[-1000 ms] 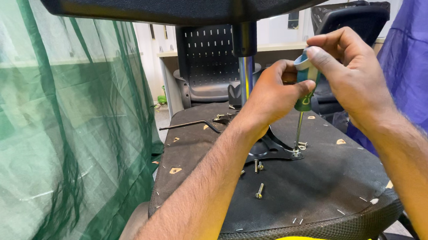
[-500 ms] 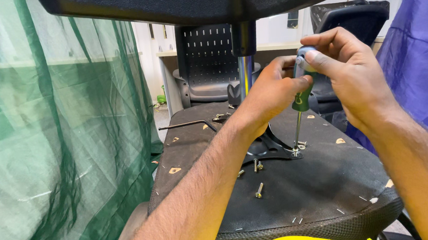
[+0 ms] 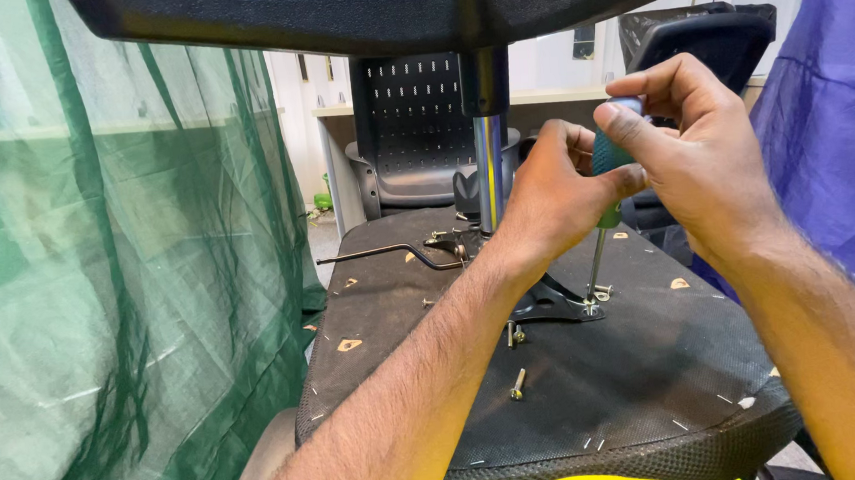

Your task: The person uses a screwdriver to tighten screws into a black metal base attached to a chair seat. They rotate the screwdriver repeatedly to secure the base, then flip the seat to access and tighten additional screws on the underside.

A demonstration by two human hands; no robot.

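Left hand and right hand both clasped round green screwdriver, tip on bracket screw, loose screws on upturned seat base, green netting close left

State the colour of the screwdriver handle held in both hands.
Green and blue-grey screwdriver handle, shown in the head view.

Head cam, close, angled down-fwd, probably at seat underside.
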